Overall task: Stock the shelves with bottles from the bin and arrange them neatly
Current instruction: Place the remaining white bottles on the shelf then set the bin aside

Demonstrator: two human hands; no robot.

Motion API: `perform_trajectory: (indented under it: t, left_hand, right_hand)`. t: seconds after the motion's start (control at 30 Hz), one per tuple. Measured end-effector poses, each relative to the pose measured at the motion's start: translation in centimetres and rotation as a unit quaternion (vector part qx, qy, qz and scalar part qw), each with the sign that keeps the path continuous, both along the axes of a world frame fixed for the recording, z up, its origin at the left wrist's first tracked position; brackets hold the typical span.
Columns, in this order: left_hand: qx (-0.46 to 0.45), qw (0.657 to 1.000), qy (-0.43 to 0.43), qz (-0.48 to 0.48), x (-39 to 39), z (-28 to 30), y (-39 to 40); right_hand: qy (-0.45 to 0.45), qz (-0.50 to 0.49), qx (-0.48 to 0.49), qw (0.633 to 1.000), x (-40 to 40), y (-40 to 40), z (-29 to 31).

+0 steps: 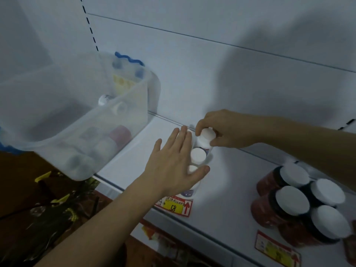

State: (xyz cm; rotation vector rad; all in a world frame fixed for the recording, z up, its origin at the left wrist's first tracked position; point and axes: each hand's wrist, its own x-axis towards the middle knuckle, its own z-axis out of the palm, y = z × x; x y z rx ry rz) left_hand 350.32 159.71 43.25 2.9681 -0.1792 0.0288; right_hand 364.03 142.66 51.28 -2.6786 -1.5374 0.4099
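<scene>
Near left, below the shelf, dark floor clutter, blurred. White shelf [221,180], front edge carrying a yellow-and-red price tag [174,206]; a second tag [275,251] near right. Near right on the shelf: red jars [285,205] with white lids, clustered. Mid-shelf, a short front-to-back row of white-capped bottles [198,156]. Left hand [173,168] flat, fingers straight, against the row's left side. Right hand [225,130] grips the far bottle's cap. Far left, translucent bin [81,135] holding more bottles. Behind, pale back panel [212,64], shadowed.
</scene>
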Motion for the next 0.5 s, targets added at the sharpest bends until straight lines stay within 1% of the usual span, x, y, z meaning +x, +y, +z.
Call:
perform_trajectory:
  t: [0.2,0.4,0.5]
  left_hand:
    - [-0.005,1.0,0.001,-0.006,0.0,-0.1,0.0]
    - [-0.002,1.0,0.007,-0.005,0.2,-0.2,0.0]
    - [0.003,1.0,0.016,-0.007,0.2,-0.2,0.0]
  right_hand:
    - [0.0,0.002,0.014,1.0,0.2,0.6,-2.3]
    - [0.034,-0.037,0.048,0.998,0.2,0.5,-2.4]
    - [0.042,-0.048,0.044,0.997,0.4,0.3,-2.5]
